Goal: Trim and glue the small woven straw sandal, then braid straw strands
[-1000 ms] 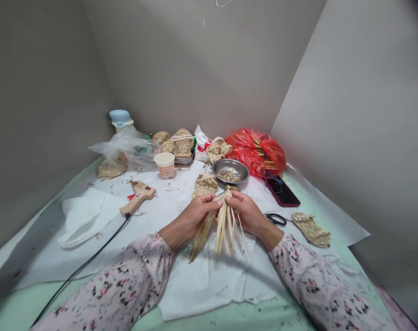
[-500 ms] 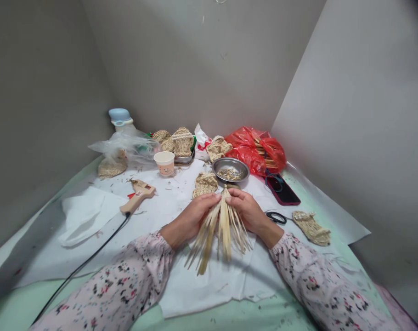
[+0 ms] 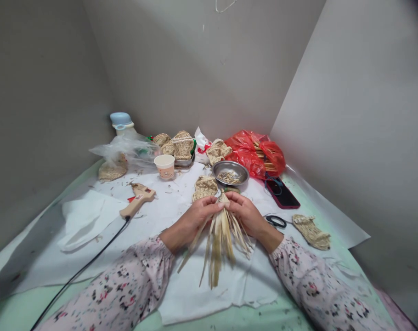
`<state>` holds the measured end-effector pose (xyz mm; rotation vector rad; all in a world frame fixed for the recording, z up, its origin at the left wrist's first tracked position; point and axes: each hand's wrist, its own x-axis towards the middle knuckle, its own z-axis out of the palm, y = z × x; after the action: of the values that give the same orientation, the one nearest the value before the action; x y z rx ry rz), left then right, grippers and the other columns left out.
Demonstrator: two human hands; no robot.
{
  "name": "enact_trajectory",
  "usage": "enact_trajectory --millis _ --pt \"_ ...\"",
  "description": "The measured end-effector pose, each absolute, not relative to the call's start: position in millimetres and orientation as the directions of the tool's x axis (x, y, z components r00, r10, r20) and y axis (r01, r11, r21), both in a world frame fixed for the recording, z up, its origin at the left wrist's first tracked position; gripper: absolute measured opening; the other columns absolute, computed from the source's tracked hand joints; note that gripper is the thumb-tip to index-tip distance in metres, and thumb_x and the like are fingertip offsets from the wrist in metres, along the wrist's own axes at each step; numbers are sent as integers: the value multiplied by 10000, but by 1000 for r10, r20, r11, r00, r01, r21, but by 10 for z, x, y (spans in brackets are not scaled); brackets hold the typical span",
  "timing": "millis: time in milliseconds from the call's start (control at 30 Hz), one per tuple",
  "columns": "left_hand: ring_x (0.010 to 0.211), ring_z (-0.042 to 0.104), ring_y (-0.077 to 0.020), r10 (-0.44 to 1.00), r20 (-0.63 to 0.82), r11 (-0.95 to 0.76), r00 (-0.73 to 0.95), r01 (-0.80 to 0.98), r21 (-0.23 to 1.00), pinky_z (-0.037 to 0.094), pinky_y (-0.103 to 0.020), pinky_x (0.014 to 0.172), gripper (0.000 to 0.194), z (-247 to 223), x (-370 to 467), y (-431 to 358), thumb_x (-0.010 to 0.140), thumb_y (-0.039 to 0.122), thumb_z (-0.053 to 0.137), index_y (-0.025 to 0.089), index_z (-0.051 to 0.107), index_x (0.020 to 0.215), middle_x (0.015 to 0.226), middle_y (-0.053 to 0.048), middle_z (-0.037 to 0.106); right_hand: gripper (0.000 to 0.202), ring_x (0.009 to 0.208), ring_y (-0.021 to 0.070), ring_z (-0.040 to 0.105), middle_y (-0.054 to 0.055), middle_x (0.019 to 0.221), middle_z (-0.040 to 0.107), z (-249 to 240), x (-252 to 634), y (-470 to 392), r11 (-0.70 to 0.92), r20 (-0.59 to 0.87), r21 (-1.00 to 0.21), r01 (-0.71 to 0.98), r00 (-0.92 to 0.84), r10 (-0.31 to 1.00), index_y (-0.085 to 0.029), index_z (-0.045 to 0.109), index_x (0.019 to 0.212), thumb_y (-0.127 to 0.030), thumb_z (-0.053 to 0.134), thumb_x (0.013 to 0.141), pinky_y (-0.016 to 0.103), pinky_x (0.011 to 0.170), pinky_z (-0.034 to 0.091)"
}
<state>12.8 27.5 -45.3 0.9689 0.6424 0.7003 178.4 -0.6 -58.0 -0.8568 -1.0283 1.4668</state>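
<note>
A bundle of dry straw strips [image 3: 218, 243] fans out downward over the white cloth, its narrow tied tip pointing away from me. My left hand [image 3: 199, 216] pinches the bundle's upper left side with thumb and fingers. On the opposite side my right hand [image 3: 246, 214] is closed on the same strips near the tip, and the two thumbs almost meet. Just beyond the fingers lie a small woven straw piece [image 3: 205, 187] and a metal bowl [image 3: 230, 173] with short straw bits in it. Scissors [image 3: 276, 221] with black handles rest beside my right wrist.
A beige glue gun [image 3: 138, 200] with a black cord lies left, near a paper cup [image 3: 165, 166]. A red plastic bag [image 3: 253, 154] of straw stands back right, by a phone [image 3: 282, 192]. Another woven piece [image 3: 311, 231] lies right. Grey walls enclose the table.
The strips have spread differently: some now swing out further left and others hang lower. Both hands keep their hold near the tip. The whole view has shifted slightly downward.
</note>
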Motion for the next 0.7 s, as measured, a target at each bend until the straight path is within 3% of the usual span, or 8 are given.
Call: enact_trajectory --millis 200,333,433,600,700 --pt "740 691 -189 752 -163 384 639 -223 896 503 -277 697 399 -442 120 265 721 325 790 145 652 1049 892 -73 729 281 607 133 597 -20 791 666 -587 1779 0 -29 8 -937 -348 -102 995 -230 669 960 -325 764 713 259 604 482" --pt "660 681 -177 768 -171 389 617 -238 890 512 -276 645 364 -464 118 289 697 335 806 135 659 963 782 -50 710 282 708 156 622 0 841 670 -571 1779 -15 17 62 -955 -295 -144 988 -220 658 957 -412 730 763 268 665 489" --pt "597 662 -171 779 -179 409 601 -270 872 520 -287 615 351 -457 128 299 721 395 780 119 656 900 726 -54 695 294 733 146 609 -6 843 667 -555 1775 -26 75 117 -974 -216 -189 975 -214 646 949 -365 771 730 248 676 476" --pt "614 669 -179 784 -179 436 594 -322 840 526 -294 629 276 -428 132 296 746 342 764 137 610 848 734 -57 693 187 530 91 483 -32 715 608 -596 1797 -16 34 70 -981 -192 -185 980 -212 651 931 -314 703 783 196 480 367" --pt "655 677 -183 785 -161 430 599 -337 838 524 -292 647 245 -442 123 300 754 287 756 145 592 867 759 -58 692 188 489 93 469 -32 684 603 -615 1803 -9 -51 -6 -966 -253 -175 984 -212 656 924 -313 688 768 206 452 346"
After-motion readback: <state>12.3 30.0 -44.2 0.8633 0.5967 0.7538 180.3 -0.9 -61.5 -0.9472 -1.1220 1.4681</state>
